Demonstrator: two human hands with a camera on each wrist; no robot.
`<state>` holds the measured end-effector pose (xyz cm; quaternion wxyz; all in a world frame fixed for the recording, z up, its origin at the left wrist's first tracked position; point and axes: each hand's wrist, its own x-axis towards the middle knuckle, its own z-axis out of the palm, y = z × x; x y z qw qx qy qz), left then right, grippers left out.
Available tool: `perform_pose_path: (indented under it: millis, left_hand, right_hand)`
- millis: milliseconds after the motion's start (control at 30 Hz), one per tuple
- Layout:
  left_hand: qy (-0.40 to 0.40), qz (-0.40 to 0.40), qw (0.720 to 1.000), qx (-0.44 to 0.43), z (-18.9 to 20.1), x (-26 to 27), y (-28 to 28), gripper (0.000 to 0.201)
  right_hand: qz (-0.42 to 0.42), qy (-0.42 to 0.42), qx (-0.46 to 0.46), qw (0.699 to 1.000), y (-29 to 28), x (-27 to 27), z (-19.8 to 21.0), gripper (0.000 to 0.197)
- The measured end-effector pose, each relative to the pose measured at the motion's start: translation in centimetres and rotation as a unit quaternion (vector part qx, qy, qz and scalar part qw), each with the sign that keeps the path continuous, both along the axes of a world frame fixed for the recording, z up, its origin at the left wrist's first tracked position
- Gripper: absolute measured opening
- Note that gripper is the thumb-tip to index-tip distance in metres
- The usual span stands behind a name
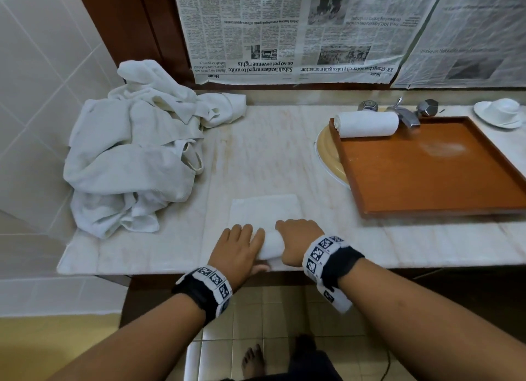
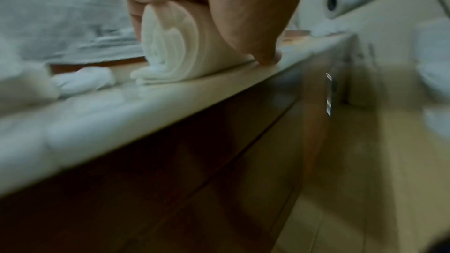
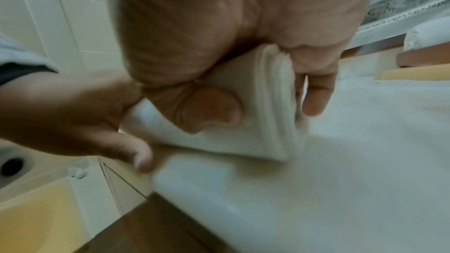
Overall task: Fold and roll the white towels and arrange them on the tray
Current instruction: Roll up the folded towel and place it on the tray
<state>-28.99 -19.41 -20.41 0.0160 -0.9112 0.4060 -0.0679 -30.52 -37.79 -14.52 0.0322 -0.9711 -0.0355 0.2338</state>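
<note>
Fingers (image 1: 242, 232) of the left hand (image 1: 237, 251) and right hand (image 1: 296, 242) curl over a half-rolled white towel (image 1: 270, 245) at the surface's (image 1: 264, 152) six o'clock edge, its flat tail toward twelve. Rolling is under way; next comes pushing it evenly forward, then carrying it to the tray (image 1: 427, 170) at two o'clock, beside one finished roll (image 1: 367, 124). Unfolded towels (image 1: 133, 158) wait at ten.

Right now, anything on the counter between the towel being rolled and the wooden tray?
Nothing visible. Both hands, left and right, grip the half-rolled white towel at the marble counter's near edge. The counter stretch toward the orange-brown wooden tray is bare. One rolled white towel lies at the tray's far-left corner; the rest is free.
</note>
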Motion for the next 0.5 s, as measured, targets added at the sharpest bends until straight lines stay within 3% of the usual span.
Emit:
perform_pose_path:
  millis: [100,167,267,333,433,500]
  left_hand:
    - [0.065,0.029,0.997,-0.034,0.9,1.2,-0.5,0.067]
    - [0.161,0.041,0.986,-0.02,2.1,2.8,-0.7,0.067]
    - [0.335,0.054,0.941,0.007,3.7,4.9,-0.4,0.065]
    - [0.394,0.056,0.917,0.001,4.3,5.5,-0.4,0.061]
    - [0.414,0.066,0.908,0.008,4.4,5.2,-0.8,0.061]
    - [0.316,0.072,0.945,0.04,4.3,4.2,-1.1,0.072]
  right_hand:
    - [0.001,0.036,-0.011,0.999,0.1,0.6,0.4,0.045]
    - [-0.004,0.001,-0.038,0.999,0.8,0.2,0.1,0.053]
    - [0.004,-0.076,-0.068,0.995,1.9,-1.5,-0.7,0.067]
    - [-0.005,-0.098,-0.056,0.994,2.1,-2.2,-1.3,0.066]
    - [-0.02,-0.09,-0.027,0.995,1.5,-1.9,-1.4,0.061]
    - [-0.012,-0.055,-0.014,0.998,1.0,-0.7,-1.1,0.061]
